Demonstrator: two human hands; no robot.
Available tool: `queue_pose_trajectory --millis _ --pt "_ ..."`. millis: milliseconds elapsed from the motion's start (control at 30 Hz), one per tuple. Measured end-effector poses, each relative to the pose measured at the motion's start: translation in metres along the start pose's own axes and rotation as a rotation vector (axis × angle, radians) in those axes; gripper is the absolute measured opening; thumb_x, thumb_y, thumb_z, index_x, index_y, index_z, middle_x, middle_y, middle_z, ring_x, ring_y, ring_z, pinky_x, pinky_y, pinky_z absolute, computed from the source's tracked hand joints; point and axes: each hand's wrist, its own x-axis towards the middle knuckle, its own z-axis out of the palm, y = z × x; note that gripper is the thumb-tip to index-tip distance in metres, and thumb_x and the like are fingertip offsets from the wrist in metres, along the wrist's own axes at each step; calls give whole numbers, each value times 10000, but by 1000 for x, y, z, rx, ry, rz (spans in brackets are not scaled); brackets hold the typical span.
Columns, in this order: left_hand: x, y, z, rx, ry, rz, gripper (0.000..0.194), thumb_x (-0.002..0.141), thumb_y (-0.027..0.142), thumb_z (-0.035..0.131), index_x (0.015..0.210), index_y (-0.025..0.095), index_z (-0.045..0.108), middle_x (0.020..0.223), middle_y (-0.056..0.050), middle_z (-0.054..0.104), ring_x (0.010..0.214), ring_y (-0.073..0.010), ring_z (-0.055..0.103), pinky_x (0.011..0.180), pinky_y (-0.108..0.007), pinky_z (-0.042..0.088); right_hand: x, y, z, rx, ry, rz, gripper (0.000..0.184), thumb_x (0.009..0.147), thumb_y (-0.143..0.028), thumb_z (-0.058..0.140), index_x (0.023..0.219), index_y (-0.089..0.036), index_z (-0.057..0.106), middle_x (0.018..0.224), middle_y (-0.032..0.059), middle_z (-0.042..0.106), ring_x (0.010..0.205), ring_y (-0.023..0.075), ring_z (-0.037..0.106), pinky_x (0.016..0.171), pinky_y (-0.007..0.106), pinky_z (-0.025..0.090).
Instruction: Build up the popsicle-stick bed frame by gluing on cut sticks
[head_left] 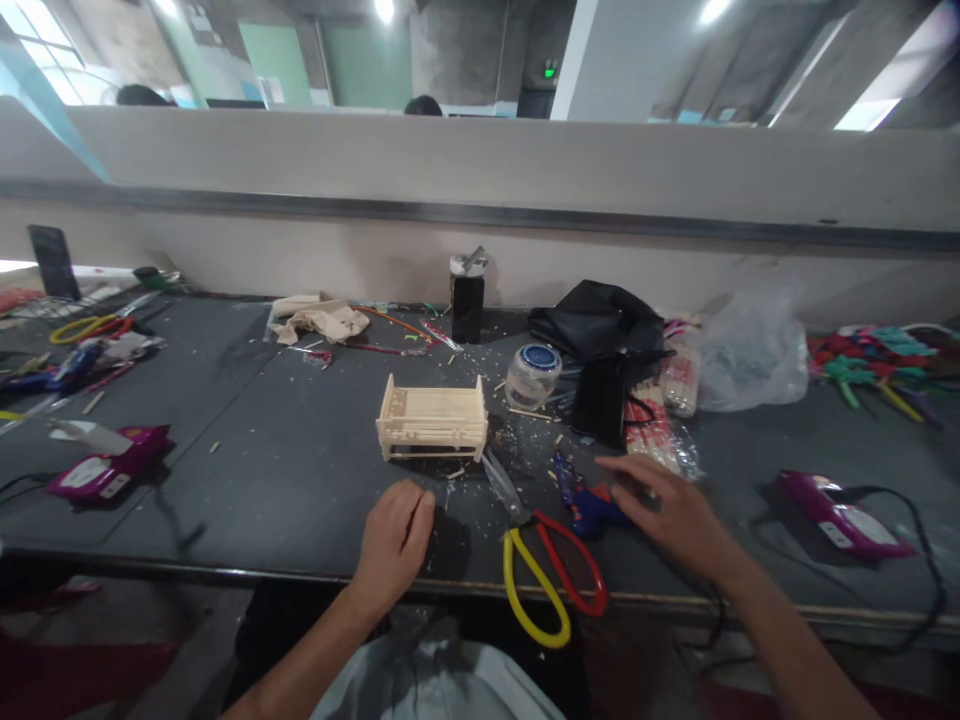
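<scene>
My left hand rests near the front edge of the dark table, fingers curled loosely together with nothing visible in them. Just beyond it stands a small pale wooden-stick frame. My right hand lies over a blue glue gun, fingers stretched across it and touching it. Scissors with one yellow and one red handle lie between my hands, their blades pointing toward the frame.
A round lidded jar, a dark bottle, a black bag, packs of sticks and a clear plastic bag sit behind. Purple packets lie right and left. A low wall backs the table.
</scene>
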Motion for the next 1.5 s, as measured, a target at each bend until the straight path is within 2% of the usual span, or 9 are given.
queue_pose_trajectory --millis 167,333,533,767,900,1000,1133,1267,1500 --pt "-1 -2 1 -27 -6 -21 319 938 234 392 622 191 394 619 18 449 609 -121 447 593 -247 342 45 9 10 -244 340 396 411 827 -372 466 1146 -134 569 966 132 658 880 264 617 800 407 475" --pt "0 -1 1 -57 -44 -14 300 922 254 441 633 182 470 616 14 471 621 -122 469 608 -246 360 86 5 19 -454 319 545 680 807 -517 525 1210 30 488 1052 309 608 1003 408 567 828 498 420" --pt "0 -3 3 -54 -17 -13 301 919 259 448 631 183 496 609 4 497 625 -133 493 604 -249 378 97 -9 16 -532 303 463 638 805 -468 557 1218 15 505 1072 298 606 1029 400 561 841 487 415" --pt "2 -6 4 -53 15 -35 229 916 233 439 731 185 566 714 -30 583 710 -165 541 642 -273 424 51 -86 38 59 92 53 268 861 -349 488 1016 -212 659 1016 62 676 868 193 637 746 310 498" --pt "2 -7 4 -75 1 -42 179 910 220 449 811 189 594 768 -38 602 758 -174 558 672 -284 440 36 -112 49 44 111 34 249 897 -279 450 997 -225 671 977 38 693 896 178 636 793 292 481" --pt "2 -7 4 -87 -3 -59 161 907 225 456 823 194 590 775 -29 601 769 -173 562 701 -293 441 38 -97 44 -184 148 144 261 902 -256 433 970 -228 683 967 38 706 925 184 633 805 287 453" --pt "2 -7 3 -73 -40 -80 201 920 270 430 779 195 553 749 -20 588 750 -173 554 689 -292 425 46 -62 28 -376 125 372 278 887 -292 446 871 -222 714 843 59 720 781 198 646 623 275 418" --pt "2 -8 3 -46 -33 -83 262 934 277 386 710 194 495 706 -14 557 712 -167 531 649 -279 395 63 -47 20 -415 50 503 287 868 -364 478 808 -236 728 796 74 725 718 210 656 547 274 386" --pt "4 -6 5 -21 -63 -84 310 924 301 422 641 187 474 632 2 510 649 -151 492 617 -266 362 98 -39 40 -333 -74 633 206 760 -324 618 778 -150 726 857 170 718 853 300 674 645 343 458"
